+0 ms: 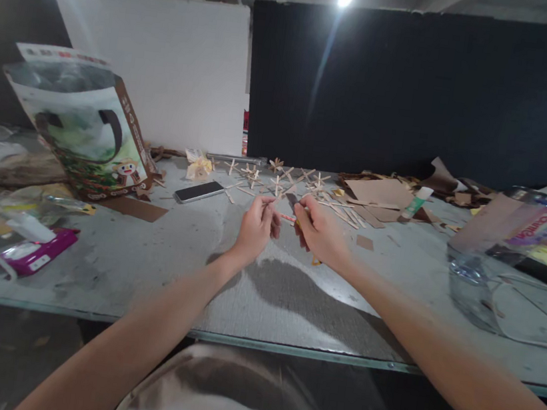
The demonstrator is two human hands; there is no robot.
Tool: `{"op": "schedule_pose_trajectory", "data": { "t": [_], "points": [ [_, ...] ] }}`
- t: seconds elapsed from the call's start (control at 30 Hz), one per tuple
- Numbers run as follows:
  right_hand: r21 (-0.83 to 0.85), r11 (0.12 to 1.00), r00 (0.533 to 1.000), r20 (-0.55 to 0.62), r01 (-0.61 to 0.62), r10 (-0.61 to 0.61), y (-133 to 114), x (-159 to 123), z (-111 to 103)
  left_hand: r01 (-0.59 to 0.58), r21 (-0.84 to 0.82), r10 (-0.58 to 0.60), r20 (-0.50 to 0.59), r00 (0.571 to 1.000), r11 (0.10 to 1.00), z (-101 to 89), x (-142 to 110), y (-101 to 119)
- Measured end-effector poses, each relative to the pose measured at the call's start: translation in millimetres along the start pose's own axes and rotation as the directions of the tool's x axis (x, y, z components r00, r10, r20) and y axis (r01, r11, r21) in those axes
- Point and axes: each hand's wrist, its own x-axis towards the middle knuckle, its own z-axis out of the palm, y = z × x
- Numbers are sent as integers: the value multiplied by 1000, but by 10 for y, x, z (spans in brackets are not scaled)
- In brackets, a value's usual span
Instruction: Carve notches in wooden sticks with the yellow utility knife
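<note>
Above the middle of the table, my left hand (257, 224) is closed with thumb and fingers pinched together. A thin red-and-white patterned strip (286, 217) runs from its fingertips toward my right hand (319, 230). My right hand is closed around a flat dark grey piece (293, 201) that sticks up past the thumb; its kind is hard to tell. A touch of yellow shows by the right fingers. Just beyond both hands lie wooden sticks (340, 212), several of them joined into star-like crossed shapes (253, 177).
A phone (199, 192) lies left of the hands, near a large printed bag (81, 133). Farther left is a purple box (40, 251). Cardboard pieces (380, 193) and a glue stick (415, 202) are at the back right. A clear plastic container (471, 291) stands right.
</note>
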Motion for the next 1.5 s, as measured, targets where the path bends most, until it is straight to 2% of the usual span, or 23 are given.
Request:
{"op": "schedule_pose_trajectory", "data": {
  "t": [0.07,0.27,0.43,0.67,0.9,1.07,1.37,1.5],
  "points": [
    [-6,1000,999,38,-10,10,-14,-7,16,-21,8,21,0,1000,1000,-6,0,-2],
    [-54,998,999,30,-24,25,-30,-9,20,-47,51,48,-3,999,998,-3,-7,-9],
    [-38,996,995,49,-84,86,-85,-8,13,-65,99,65,9,998,993,-7,-8,-22],
    [90,973,974,97,-212,203,-157,-1,25,-65,138,66,-1,998,988,-12,-11,-39],
    [256,946,977,125,-200,173,-94,-3,49,-50,145,50,5,999,988,-5,-23,7],
    [349,897,960,172,-271,223,-40,2,91,-30,136,32,-8,999,990,8,-33,23],
    [421,834,934,204,-355,295,-77,-24,207,17,78,-18,13,1000,997,20,-30,-29],
    [439,816,925,229,-377,304,-82,-24,205,1,33,-1,19,1000,999,10,-16,-37]
  ]
}}
